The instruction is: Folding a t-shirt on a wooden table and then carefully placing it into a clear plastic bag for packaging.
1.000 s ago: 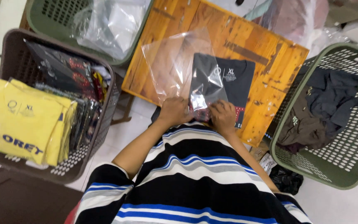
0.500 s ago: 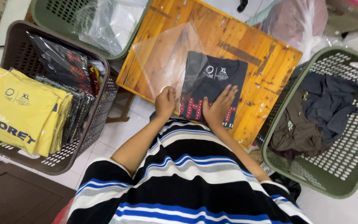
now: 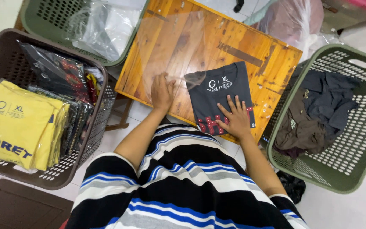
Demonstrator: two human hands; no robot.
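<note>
The wooden surface [image 3: 242, 46] occupies the centre of the head view, set at an angle. To its right stands a green basket [image 3: 361, 169] containing loose dark garments [image 3: 318, 114]. To its left stands a brown basket [image 3: 5, 46] holding bagged shirts, with a folded yellow shirt [image 3: 13, 123] uppermost at the near end. A second green basket [image 3: 39, 21] beyond it contains clear plastic bags [image 3: 102, 25].

A folded dark grey shirt [image 3: 217, 91] lies flat near the front edge of the surface, collar label facing up, red lettering at its near end. A clear plastic bag [image 3: 166, 46] lies flat on the surface just left of the shirt, its right edge overlapping the shirt's left side.

The right hand [image 3: 234, 121] rests palm down on the near part of the shirt; its grip is fully open, fingers spread, holding nothing. The left hand [image 3: 162, 91] presses flat on the clear bag, grip likewise open, fingers extended, nothing enclosed.
</note>
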